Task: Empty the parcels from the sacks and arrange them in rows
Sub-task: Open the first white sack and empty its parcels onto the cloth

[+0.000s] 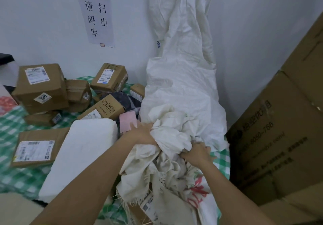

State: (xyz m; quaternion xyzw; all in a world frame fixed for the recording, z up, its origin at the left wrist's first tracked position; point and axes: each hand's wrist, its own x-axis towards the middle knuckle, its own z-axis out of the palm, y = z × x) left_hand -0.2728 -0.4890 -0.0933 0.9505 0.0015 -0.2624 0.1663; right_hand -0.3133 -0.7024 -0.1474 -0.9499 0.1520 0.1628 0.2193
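A tall white woven sack (181, 78) leans upright against the wall in the corner. A second crumpled cream sack (167, 168) with red print lies bunched at its foot. My left hand (141, 132) grips a fold of bunched sack cloth on the left. My right hand (196, 152) grips the cloth on the right. A labelled parcel (148, 205) peeks out under the frayed cloth near me. Several brown cardboard parcels (42, 86) lie in a loose pile on the left.
A green checked cloth (15, 128) covers the surface. A large white foam box (80, 156) lies beside my left arm, with a flat brown parcel (36, 148) to its left. A big cardboard carton (279, 146) stands close on the right. A paper notice (96, 13) hangs on the wall.
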